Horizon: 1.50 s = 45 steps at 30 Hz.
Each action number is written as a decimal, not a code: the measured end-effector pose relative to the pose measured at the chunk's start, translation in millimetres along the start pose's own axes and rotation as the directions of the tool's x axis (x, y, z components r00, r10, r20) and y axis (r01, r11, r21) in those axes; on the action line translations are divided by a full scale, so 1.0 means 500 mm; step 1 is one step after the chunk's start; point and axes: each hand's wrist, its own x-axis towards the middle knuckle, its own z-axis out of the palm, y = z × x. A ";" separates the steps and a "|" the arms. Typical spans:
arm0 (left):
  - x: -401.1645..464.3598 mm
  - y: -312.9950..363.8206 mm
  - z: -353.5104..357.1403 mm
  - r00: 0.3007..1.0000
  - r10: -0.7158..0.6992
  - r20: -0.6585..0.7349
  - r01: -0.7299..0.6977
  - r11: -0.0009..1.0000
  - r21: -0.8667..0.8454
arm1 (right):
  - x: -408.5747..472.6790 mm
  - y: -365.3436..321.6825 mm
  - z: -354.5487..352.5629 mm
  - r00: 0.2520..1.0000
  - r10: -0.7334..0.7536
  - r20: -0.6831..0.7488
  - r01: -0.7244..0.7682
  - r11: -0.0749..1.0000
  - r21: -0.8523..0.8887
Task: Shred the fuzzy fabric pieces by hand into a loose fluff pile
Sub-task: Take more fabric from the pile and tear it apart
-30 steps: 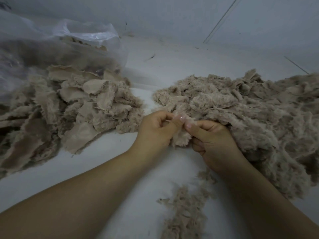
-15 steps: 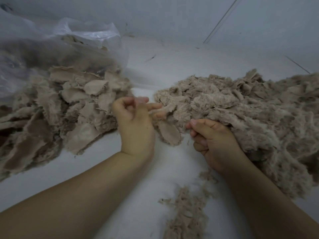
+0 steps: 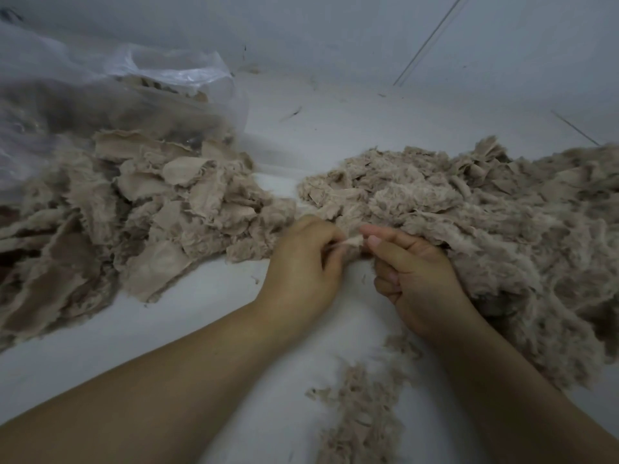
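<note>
A heap of beige fuzzy fabric pieces lies at the left, spilling from a clear plastic bag. A big loose fluff pile fills the right side. Between them, at the pile's near-left edge, my left hand and my right hand meet. Both pinch one small fabric scrap between thumb and fingers, left hand on its left end, right hand on its right end. Most of the scrap is hidden behind my fingers.
The clear plastic bag with more fabric sits at the back left. A thin trail of fluff bits lies on the white surface near the front, between my forearms. A grey wall rises behind.
My left hand, which had pulled away to the left with a torn piece, has come back to meet my right hand. Both now pinch a small scrap together.
</note>
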 end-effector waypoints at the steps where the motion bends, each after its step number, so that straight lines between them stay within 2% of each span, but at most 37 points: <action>1: 0.000 0.003 -0.002 0.996 0.039 -0.083 -0.042 0.998 -0.042 | 0.000 0.001 0.001 1.000 -0.011 -0.002 0.011 1.000 -0.003; 2: -0.001 0.007 -0.001 0.988 0.067 -0.140 -0.078 0.995 -0.069 | 0.000 0.001 0.001 1.000 -0.022 0.005 0.022 1.000 0.001; 4: -0.004 0.009 0.001 0.980 0.107 -0.171 -0.125 0.988 -0.096 | 0.000 -0.001 0.002 0.999 -0.038 0.039 0.037 0.999 0.013; 8: -0.008 0.008 0.011 0.979 0.185 -0.082 -0.189 0.981 -0.048 | -0.002 -0.006 0.004 0.996 -0.038 0.075 0.039 0.999 -0.007; 11: -0.009 0.011 0.011 0.987 0.153 -0.048 -0.156 0.984 -0.083 | -0.002 -0.004 0.001 0.999 -0.011 0.053 0.012 1.000 -0.008; 13: -0.007 0.012 0.009 0.997 0.027 -0.069 -0.039 0.981 -0.189 | 0.000 -0.004 0.002 1.000 0.013 0.021 -0.013 1.000 -0.005; 14: -0.004 0.011 0.008 0.993 -0.085 -0.079 0.062 0.964 -0.260 | 0.000 -0.005 0.004 1.000 0.019 0.013 -0.019 1.000 -0.004; 15: 0.000 0.010 0.008 0.975 -0.218 -0.053 0.186 0.918 -0.351 | 0.000 -0.006 0.004 1.000 0.017 0.008 -0.017 1.000 -0.005; 17: 0.008 0.010 0.005 0.899 -0.425 0.108 0.423 0.777 -0.466 | -0.003 -0.009 0.006 1.000 0.014 0.008 -0.014 1.000 -0.012; 19: 0.013 0.008 0.002 0.842 -0.472 0.261 0.535 0.666 -0.520 | -0.005 -0.009 0.006 1.000 0.016 0.018 -0.015 1.000 -0.017; 21: 0.013 0.006 0.000 0.839 -0.430 0.334 0.542 0.597 -0.591 | -0.005 -0.009 0.006 1.000 0.013 0.024 -0.013 1.000 -0.010; 27: 0.018 -0.010 0.002 0.832 -0.527 0.173 0.454 0.467 -0.759 | -0.005 -0.009 0.008 1.000 0.008 0.019 -0.008 1.000 -0.011; 30: 0.023 -0.015 0.000 0.806 -0.591 0.028 0.410 0.524 -0.746 | -0.006 -0.012 0.010 1.000 0.012 0.006 -0.012 1.000 0.021; 32: 0.025 -0.015 -0.008 0.824 -0.567 0.018 0.398 0.556 -0.730 | -0.006 -0.013 0.012 1.000 0.019 -0.011 -0.018 0.998 0.058; 33: 0.023 -0.014 -0.013 0.853 -0.511 0.106 0.416 0.543 -0.729 | -0.006 -0.014 0.014 1.000 0.021 -0.017 -0.020 0.997 0.070; 34: 0.021 -0.013 -0.020 0.877 -0.401 0.265 0.456 0.522 -0.720 | -0.008 -0.015 0.015 1.000 0.021 -0.020 -0.020 0.997 0.077; 35: 0.017 -0.010 -0.029 0.852 -0.246 0.462 0.519 0.508 -0.687 | -0.010 -0.015 0.017 1.000 0.019 -0.020 -0.017 0.996 0.083; 36: 0.012 -0.007 -0.038 0.773 -0.086 0.628 0.569 0.534 -0.626 | -0.012 -0.016 0.019 1.000 0.016 -0.022 -0.014 0.996 0.085; 37: 0.006 -0.005 -0.043 0.694 0.026 0.720 0.569 0.594 -0.570 | -0.013 -0.017 0.019 1.000 0.016 -0.026 -0.014 0.997 0.082; 38: 0.004 -0.006 -0.042 0.677 0.060 0.734 0.524 0.661 -0.537 | -0.015 -0.018 0.019 0.999 0.018 -0.027 -0.016 0.997 0.075; 39: 0.004 -0.005 -0.037 0.736 0.020 0.677 0.462 0.716 -0.523 | -0.016 -0.019 0.019 1.000 0.021 -0.023 -0.019 0.997 0.072; 41: 0.008 -0.008 -0.022 0.912 -0.151 0.382 0.341 0.798 -0.498 | -0.014 -0.018 0.017 1.000 0.026 -0.012 -0.026 0.997 0.076; 42: 0.012 -0.011 -0.015 0.944 -0.242 0.225 0.325 0.802 -0.501 | -0.012 -0.018 0.016 1.000 0.028 -0.012 -0.027 0.997 0.074; 43: 0.018 -0.015 -0.010 0.940 -0.311 0.139 0.337 0.789 -0.513 | -0.011 -0.018 0.015 0.999 0.030 -0.016 -0.029 0.997 0.069; 44: 0.022 -0.019 -0.007 0.929 -0.347 0.128 0.363 0.786 -0.500 | -0.010 -0.017 0.014 0.999 0.032 -0.018 -0.031 0.998 0.063; 45: 0.023 -0.017 -0.007 0.918 -0.353 0.182 0.396 0.786 -0.474 | -0.009 -0.016 0.014 0.999 0.033 -0.015 -0.032 0.998 0.060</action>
